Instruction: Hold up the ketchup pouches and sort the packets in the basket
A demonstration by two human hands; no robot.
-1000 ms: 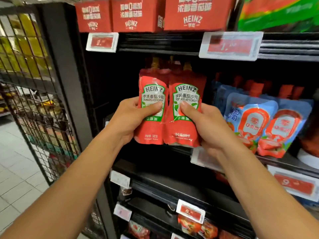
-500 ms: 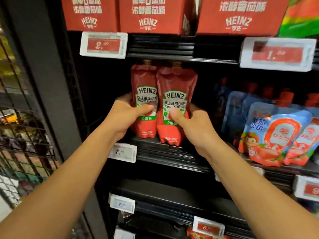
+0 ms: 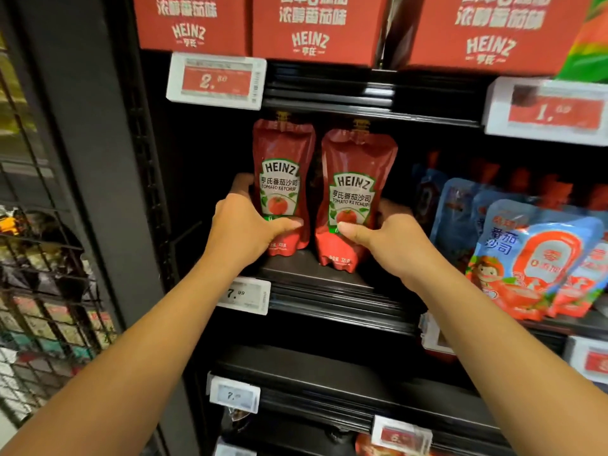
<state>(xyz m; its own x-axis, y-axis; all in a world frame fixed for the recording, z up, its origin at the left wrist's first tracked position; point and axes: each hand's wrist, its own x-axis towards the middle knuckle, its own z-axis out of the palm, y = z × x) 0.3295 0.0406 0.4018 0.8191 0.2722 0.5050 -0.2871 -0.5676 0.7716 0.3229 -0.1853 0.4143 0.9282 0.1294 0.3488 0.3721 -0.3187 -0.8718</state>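
Two red Heinz ketchup pouches are being held upright on the black shelf (image 3: 316, 274), side by side w/ a narrow gap between them. The left pouch (image 3: 283, 166) is gripped low down by the left hand (image 3: 241, 230): thumb pressed across the front, just under the tomato on the label, fingers wrapped round the far left edge & out of sight behind it. So the grip sits at the lower third, w/ most of the pouch & its spout rising above the hand. The right pouch (image 3: 357, 172) is gripped the same way by the right hand (image 3: 390, 240): thumb laid over the label's bottom, fingers curled round the right edge toward the back. Its base is seen resting on the shelf, slightly nearer than the left one's base, which is partly covered by the left thumb; contact there can't be told for sure. Both hands are closed round their pouches, not slack. To the right, blue sauce pouches (image 3: 526, 258) are stacked leaning, well apart from the right hand. Above, red Heinz cartons (image 3: 312, 28) are lined on the upper shelf, w/ a price tag (image 3: 215, 81) below them at left. A second tag (image 3: 245, 296) is clipped to the shelf edge, just under the left wrist.
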